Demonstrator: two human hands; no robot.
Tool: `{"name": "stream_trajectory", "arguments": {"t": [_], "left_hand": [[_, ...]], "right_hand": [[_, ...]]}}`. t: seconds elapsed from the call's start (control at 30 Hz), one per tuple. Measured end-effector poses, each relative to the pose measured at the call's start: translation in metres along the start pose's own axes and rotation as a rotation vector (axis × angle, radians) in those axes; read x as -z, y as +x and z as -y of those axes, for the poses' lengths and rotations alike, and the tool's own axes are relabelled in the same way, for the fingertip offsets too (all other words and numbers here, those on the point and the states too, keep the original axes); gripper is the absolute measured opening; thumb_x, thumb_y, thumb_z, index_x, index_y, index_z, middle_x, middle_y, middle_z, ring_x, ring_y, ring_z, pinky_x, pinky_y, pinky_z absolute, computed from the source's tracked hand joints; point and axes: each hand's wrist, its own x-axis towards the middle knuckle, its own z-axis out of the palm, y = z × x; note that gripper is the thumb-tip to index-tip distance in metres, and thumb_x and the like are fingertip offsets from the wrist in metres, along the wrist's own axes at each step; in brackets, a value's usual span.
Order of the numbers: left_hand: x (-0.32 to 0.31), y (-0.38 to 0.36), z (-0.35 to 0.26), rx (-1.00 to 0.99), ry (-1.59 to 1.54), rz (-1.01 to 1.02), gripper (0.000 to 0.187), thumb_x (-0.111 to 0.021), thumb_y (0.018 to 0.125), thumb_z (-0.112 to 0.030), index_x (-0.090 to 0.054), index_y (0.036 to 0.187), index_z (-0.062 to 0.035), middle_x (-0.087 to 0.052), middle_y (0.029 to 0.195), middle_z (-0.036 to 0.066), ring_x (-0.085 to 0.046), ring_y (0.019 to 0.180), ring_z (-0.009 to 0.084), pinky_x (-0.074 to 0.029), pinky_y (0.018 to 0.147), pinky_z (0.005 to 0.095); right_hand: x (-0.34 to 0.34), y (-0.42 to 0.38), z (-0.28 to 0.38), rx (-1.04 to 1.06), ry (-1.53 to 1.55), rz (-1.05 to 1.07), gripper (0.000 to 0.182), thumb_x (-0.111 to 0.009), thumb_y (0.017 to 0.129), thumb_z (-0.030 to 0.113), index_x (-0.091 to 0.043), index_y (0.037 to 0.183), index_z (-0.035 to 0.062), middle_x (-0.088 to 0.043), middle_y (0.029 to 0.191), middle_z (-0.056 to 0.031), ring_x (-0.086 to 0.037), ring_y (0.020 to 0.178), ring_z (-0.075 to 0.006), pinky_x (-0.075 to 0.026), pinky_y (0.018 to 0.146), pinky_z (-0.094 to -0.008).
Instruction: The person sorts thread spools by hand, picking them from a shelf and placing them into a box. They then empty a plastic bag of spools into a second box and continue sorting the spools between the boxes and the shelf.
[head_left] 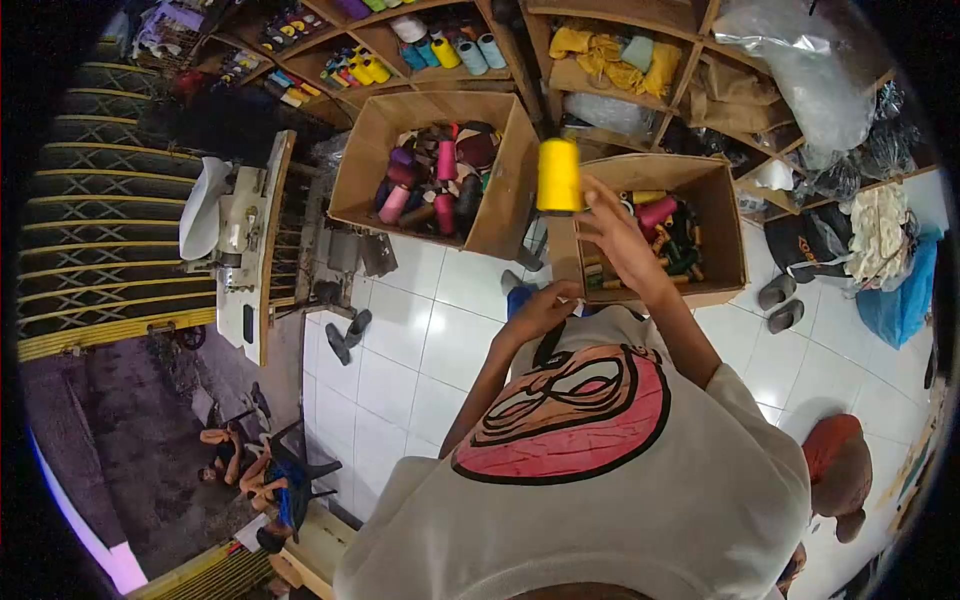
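A yellow thread spool (559,175) stands upright at the fingers of my right hand (618,232), above the gap between two cardboard boxes. My left hand (545,308) is lower, its fingers bent together near the front corner of the right box (715,292); what they hold, if anything, is too small to tell. That box contains a pink spool (657,212) and several green and gold spools. In the left box (510,195) lie several pink, purple and dark spools, among them a bright pink one (446,160).
Wooden shelves (500,50) with spools and cloth run along the back. A sewing machine (240,225) is at the left. Slippers (785,303) lie on the tiled floor. Several people (285,480) sit at the lower left; a person in a red cap (835,450) is at the right.
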Motion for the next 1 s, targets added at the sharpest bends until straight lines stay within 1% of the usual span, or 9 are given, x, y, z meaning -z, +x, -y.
{"name": "stream_trajectory", "arguments": {"t": [0.13, 0.23, 0.4, 0.5, 0.63, 0.77, 0.83, 0.9, 1.0], "left_hand": [[-0.001, -0.01, 0.005, 0.002, 0.043, -0.02, 0.032, -0.056, 0.093, -0.008, -0.054, 0.124, -0.0052, -0.06, 0.112, 0.009, -0.062, 0.089, 0.0182, -0.051, 0.076, 0.0301], [0.0, -0.013, 0.004, 0.025, -0.007, 0.001, 0.033, -0.057, 0.094, -0.012, -0.053, 0.126, -0.0048, -0.061, 0.111, 0.011, -0.062, 0.092, 0.0183, -0.05, 0.08, 0.0303], [0.004, -0.011, -0.01, 0.1, 0.021, 0.031, 0.034, -0.057, 0.096, -0.015, -0.05, 0.128, -0.0045, -0.061, 0.114, 0.012, -0.059, 0.105, 0.0184, -0.048, 0.088, 0.0313], [0.005, -0.007, -0.008, 0.019, 0.028, 0.032, 0.032, -0.055, 0.097, -0.012, -0.051, 0.127, -0.0049, -0.061, 0.114, 0.013, -0.058, 0.107, 0.0196, -0.047, 0.089, 0.0316], [0.004, -0.005, -0.019, 0.045, -0.015, 0.041, 0.029, -0.054, 0.097, -0.011, -0.053, 0.125, -0.0046, -0.061, 0.113, 0.013, -0.058, 0.105, 0.021, -0.047, 0.09, 0.0323], [0.006, -0.003, -0.018, 0.067, 0.03, 0.077, 0.028, -0.053, 0.098, -0.013, -0.054, 0.125, -0.0054, -0.061, 0.11, 0.012, -0.058, 0.103, 0.0213, -0.047, 0.089, 0.0329], [0.007, -0.003, -0.018, 0.093, 0.043, 0.094, 0.028, -0.053, 0.098, -0.015, -0.054, 0.125, -0.0061, -0.061, 0.11, 0.011, -0.058, 0.103, 0.0215, -0.047, 0.089, 0.0335], [0.008, -0.006, -0.022, 0.1, 0.086, 0.095, 0.029, -0.053, 0.098, -0.017, -0.054, 0.125, -0.0069, -0.061, 0.11, 0.011, -0.058, 0.103, 0.0224, -0.047, 0.089, 0.0346], [0.006, -0.009, -0.012, 0.057, 0.14, 0.067, 0.031, -0.053, 0.098, -0.02, -0.053, 0.126, -0.0076, -0.061, 0.111, 0.012, -0.058, 0.104, 0.0239, -0.047, 0.089, 0.0357]], "right_hand": [[-0.009, 0.005, 0.013, 0.139, -0.118, 0.221, 0.04, -0.046, 0.101, 0.027, -0.044, 0.138, 0.0127, -0.057, 0.126, -0.0092, -0.057, 0.108, -0.0178, -0.045, 0.091, -0.0326], [0.007, 0.011, -0.009, 0.103, -0.198, 0.162, 0.035, -0.044, 0.1, 0.019, -0.05, 0.133, 0.0114, -0.062, 0.117, -0.008, -0.059, 0.105, -0.0162, -0.045, 0.089, -0.0306], [0.039, 0.003, -0.04, -0.009, -0.218, 0.025, 0.029, -0.05, 0.099, 0.028, -0.054, 0.125, 0.0144, -0.061, 0.109, 0.001, -0.057, 0.101, -0.0111, -0.044, 0.085, -0.0285], [0.066, 0.014, -0.062, -0.113, -0.318, -0.024, 0.03, -0.051, 0.099, 0.03, -0.054, 0.124, 0.0139, -0.06, 0.107, 0.0016, -0.056, 0.099, -0.0107, -0.044, 0.084, -0.0272], [0.131, 0.045, -0.133, 0.09, -0.292, 0.063, 0.031, -0.058, 0.095, 0.028, -0.055, 0.121, 0.0115, -0.06, 0.107, -0.0029, -0.058, 0.086, -0.0098, -0.047, 0.074, -0.0251], [0.171, 0.085, -0.185, -0.152, -0.664, -0.125, 0.034, -0.062, 0.092, 0.03, -0.056, 0.116, 0.0068, -0.061, 0.091, -0.0037, -0.06, 0.075, -0.0119, -0.049, 0.063, -0.0277], [0.232, 0.133, -0.269, -0.07, -0.361, -0.133, 0.035, -0.06, 0.09, 0.029, -0.056, 0.117, 0.0068, -0.064, 0.091, -0.0096, -0.063, 0.078, -0.0227, -0.051, 0.066, -0.0365], [0.214, 0.142, -0.232, -0.201, -1.175, -0.18, 0.04, -0.058, 0.09, 0.029, -0.054, 0.123, 0.0072, -0.065, 0.096, -0.0148, -0.065, 0.081, -0.0306, -0.052, 0.069, -0.0428], [0.211, 0.147, -0.228, -0.258, -1.341, -0.178, 0.054, -0.057, 0.088, 0.026, -0.041, 0.137, 0.0073, -0.064, 0.102, -0.0211, -0.056, 0.109, -0.0365, -0.049, 0.086, -0.0488]]}}
